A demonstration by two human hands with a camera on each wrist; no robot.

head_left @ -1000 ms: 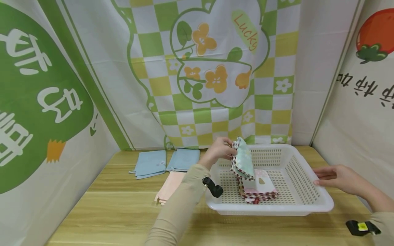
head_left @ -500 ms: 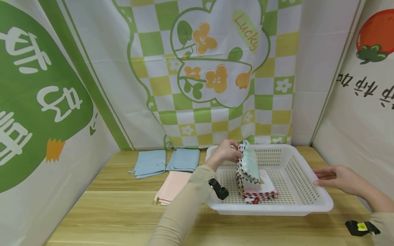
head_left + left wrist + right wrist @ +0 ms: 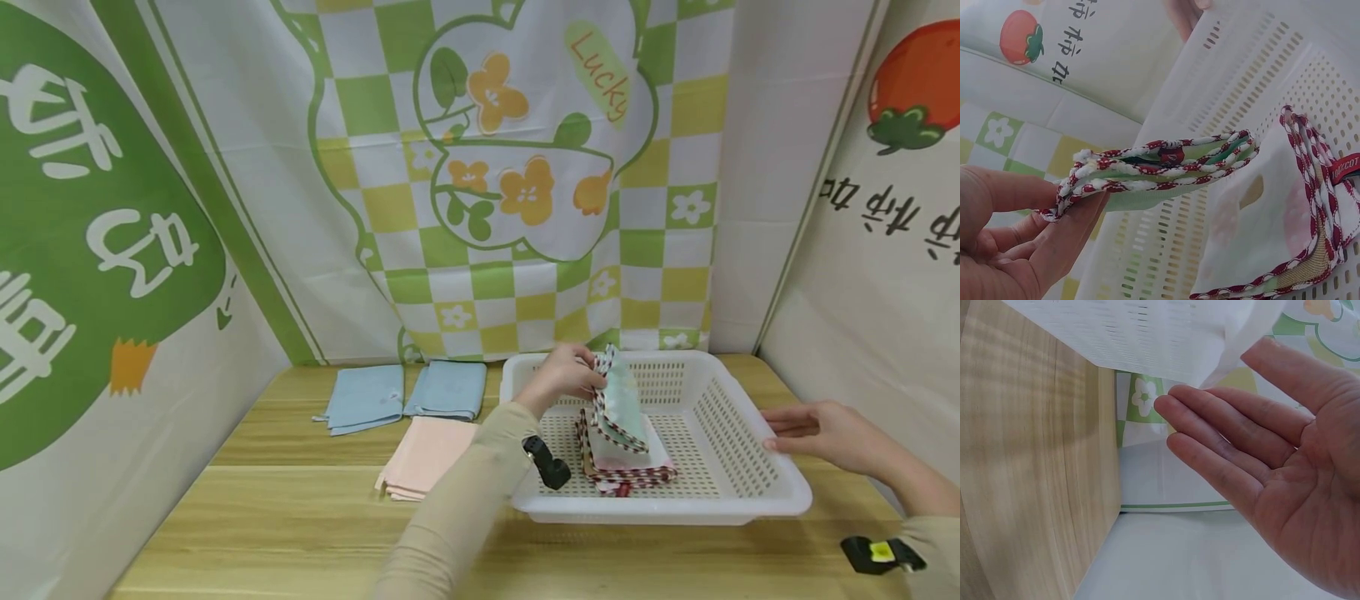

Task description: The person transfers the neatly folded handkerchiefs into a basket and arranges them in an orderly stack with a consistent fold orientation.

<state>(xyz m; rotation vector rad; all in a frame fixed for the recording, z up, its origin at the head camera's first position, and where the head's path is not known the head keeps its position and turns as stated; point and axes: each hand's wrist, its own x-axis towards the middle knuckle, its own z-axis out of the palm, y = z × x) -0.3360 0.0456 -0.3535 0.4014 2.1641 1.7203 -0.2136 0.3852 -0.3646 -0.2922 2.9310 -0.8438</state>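
My left hand (image 3: pixel 566 377) pinches a folded pale green towel (image 3: pixel 624 402) by its left edge, thumb on one side and fingers on the other. Red-and-white braided trim (image 3: pixel 1166 181) runs along its layered edges in the left wrist view. The towel hangs tilted over a folded white and pink towel (image 3: pixel 658 454), which has the same kind of trim and lies in the white plastic basket (image 3: pixel 652 507). At the basket's right side, my right hand (image 3: pixel 828 437) has its fingers extended, fingertips right at the rim; its palm and straight fingers show in the right wrist view.
Two folded blue cloths (image 3: pixel 367 398) lie side by side at the back left of the wooden table (image 3: pixel 300 517). A folded pink cloth (image 3: pixel 423 454) sits in front of them, left of the basket. A printed curtain (image 3: pixel 540 292) hangs behind.
My left hand has carried the pale green towel to the right and slightly down, further over the white and pink towel. The right hand stays at the basket's side.
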